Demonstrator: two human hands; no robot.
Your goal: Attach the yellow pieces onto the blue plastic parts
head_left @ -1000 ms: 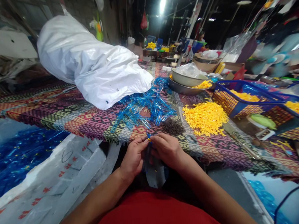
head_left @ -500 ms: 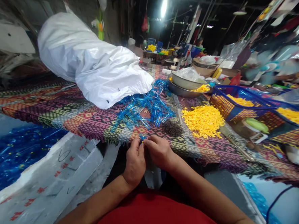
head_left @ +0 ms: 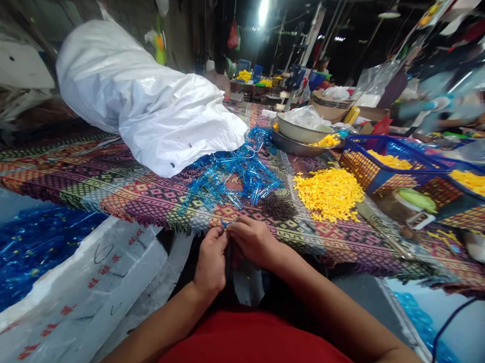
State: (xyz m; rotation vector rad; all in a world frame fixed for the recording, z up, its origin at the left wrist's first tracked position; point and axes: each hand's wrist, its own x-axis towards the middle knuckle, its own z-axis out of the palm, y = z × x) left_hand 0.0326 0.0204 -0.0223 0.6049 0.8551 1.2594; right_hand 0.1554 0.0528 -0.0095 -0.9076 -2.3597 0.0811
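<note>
Grip: left hand (head_left: 211,258) and right hand (head_left: 254,241), pinched together on one small blue piece (head_left: 224,225), left of and nearer than the yellow pile (head_left: 329,194); visible end forward, long axis mostly hidden. Forearms (head_left: 169,322) angled inward.

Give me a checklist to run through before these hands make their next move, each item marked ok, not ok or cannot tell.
1. Left hand and right hand together at the small blue piece: ok.
2. Piece properly joined: cannot tell; fingertips hide most of it.
3. Yellow pile on the cloth, apparently within easy reach: ok.
4. Dark bits gathered in their own heap: ok.
5. Blue plastic heap neatly sorted: not ok; it lies tangled by the white sack.
</note>
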